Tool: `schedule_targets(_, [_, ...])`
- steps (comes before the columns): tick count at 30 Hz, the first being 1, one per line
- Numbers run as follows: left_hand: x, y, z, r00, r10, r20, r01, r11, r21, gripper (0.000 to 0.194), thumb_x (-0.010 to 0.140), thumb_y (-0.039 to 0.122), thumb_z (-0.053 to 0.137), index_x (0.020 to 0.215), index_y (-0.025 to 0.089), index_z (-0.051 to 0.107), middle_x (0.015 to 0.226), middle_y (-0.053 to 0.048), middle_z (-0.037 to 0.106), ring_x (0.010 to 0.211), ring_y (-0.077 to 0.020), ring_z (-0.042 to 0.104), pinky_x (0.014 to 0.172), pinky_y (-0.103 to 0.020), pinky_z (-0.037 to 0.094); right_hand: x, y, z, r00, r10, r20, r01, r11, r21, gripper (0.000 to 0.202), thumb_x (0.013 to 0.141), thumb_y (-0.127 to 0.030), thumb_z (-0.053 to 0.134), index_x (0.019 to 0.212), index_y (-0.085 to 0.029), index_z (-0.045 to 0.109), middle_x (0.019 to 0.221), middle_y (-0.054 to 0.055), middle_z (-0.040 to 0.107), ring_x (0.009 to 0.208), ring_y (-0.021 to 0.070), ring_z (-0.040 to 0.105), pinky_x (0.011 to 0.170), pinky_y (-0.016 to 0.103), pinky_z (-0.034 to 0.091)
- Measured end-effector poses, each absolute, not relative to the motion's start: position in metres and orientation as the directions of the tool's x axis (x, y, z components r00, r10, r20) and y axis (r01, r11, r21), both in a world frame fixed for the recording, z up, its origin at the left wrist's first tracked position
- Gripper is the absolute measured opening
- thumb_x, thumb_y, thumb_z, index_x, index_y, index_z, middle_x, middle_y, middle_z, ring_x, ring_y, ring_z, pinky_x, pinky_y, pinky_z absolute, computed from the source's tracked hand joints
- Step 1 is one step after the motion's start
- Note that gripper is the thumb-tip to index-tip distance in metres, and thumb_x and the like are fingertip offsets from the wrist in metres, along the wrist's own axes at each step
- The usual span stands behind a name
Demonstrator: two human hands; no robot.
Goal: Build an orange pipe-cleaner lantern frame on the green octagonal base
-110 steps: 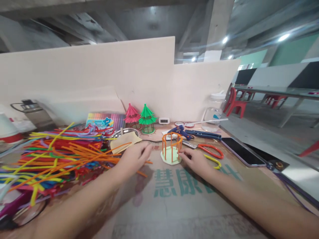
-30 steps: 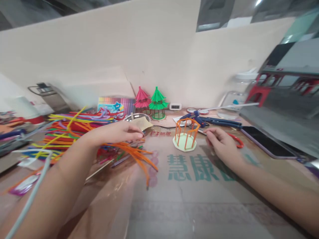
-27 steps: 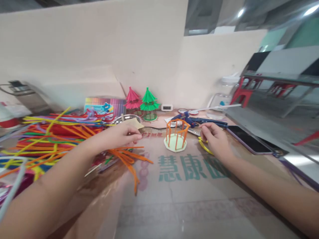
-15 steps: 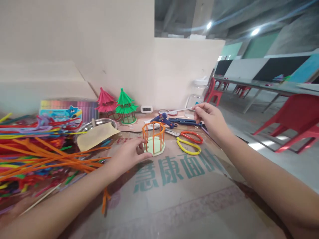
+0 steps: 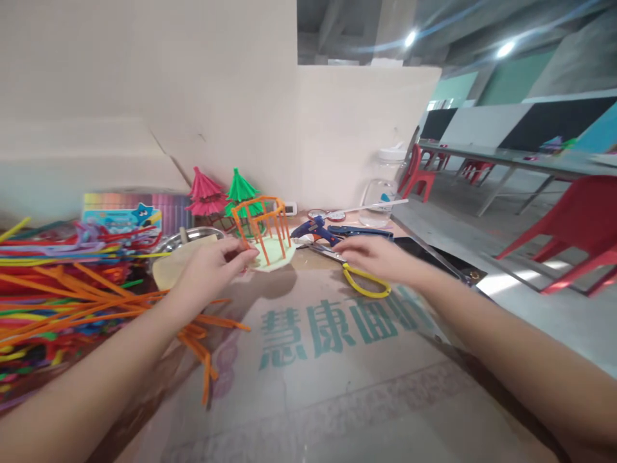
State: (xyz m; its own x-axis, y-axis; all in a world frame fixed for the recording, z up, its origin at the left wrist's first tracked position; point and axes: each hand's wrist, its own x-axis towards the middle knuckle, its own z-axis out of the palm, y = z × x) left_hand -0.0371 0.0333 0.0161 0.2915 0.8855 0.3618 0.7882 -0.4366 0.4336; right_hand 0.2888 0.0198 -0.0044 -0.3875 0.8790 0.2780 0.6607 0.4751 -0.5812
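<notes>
My left hand [image 5: 216, 265] pinches the edge of a small pipe-cleaner frame [image 5: 265, 233]. Orange posts and a top ring rise from its pale green base [image 5: 279, 257]; it is tilted and lifted off the table. My right hand [image 5: 373, 256] reaches over the scissors [image 5: 367, 283], fingers stretched and slightly blurred, their tips near the handle of a blue glue gun [image 5: 315, 229]. It covers most of the scissors' red handle; the yellow one shows. A whitish glue stick [image 5: 376, 206] extends rightward behind the gun.
Orange and multicoloured pipe cleaners [image 5: 87, 289] pile up at left, beside a metal bowl [image 5: 207, 233] and a marker set [image 5: 120, 212]. Pink [image 5: 205, 190] and green [image 5: 237, 186] pagoda-like models stand by the wall. A clear jar [image 5: 380, 186] stands at back right.
My left hand has lifted and tilted the orange frame, moving it left and away from me. My right hand has let go of the glue stick and come down leftward over the scissors.
</notes>
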Motion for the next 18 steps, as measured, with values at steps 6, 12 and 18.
schedule_targets(6, [-0.054,0.038,0.015,0.285,0.888,0.361,0.772,-0.436,0.463,0.034,0.086,0.047,0.051,0.073,0.02,0.067,0.073,-0.002,0.07,0.07,-0.0194,0.061,0.062,-0.028,0.045,0.257,-0.029,-0.031,-0.888,0.459,0.011,0.308,0.613,-0.727,0.054,0.092,-0.057,0.053,0.126,-0.018,0.068,0.138,0.014,0.061,0.136,0.027,0.049,0.109,0.042,0.041])
schedule_targets(12, [-0.039,0.029,-0.009,0.39,0.873,0.292,0.71,-0.487,0.508,0.03,0.091,0.036,0.048,0.082,0.017,0.07,0.084,-0.007,0.074,0.079,-0.0212,0.066,0.072,-0.031,0.049,0.256,-0.046,-0.032,-0.709,0.7,0.085,0.381,0.481,-0.79,0.061,0.085,-0.062,0.061,0.13,-0.021,0.065,0.143,0.015,0.057,0.137,0.0304,0.047,0.114,0.048,0.033])
schedule_targets(18, [-0.017,0.004,-0.034,0.507,0.837,0.205,0.734,-0.544,0.407,0.029,0.094,0.03,0.047,0.094,0.021,0.074,0.095,-0.005,0.076,0.089,-0.0171,0.069,0.078,-0.027,0.048,0.248,-0.046,-0.058,-0.349,0.921,0.172,0.508,0.34,-0.791,0.053,0.095,-0.058,0.042,0.06,-0.021,0.06,0.059,0.004,0.063,0.057,0.0187,0.061,0.057,0.03,0.049])
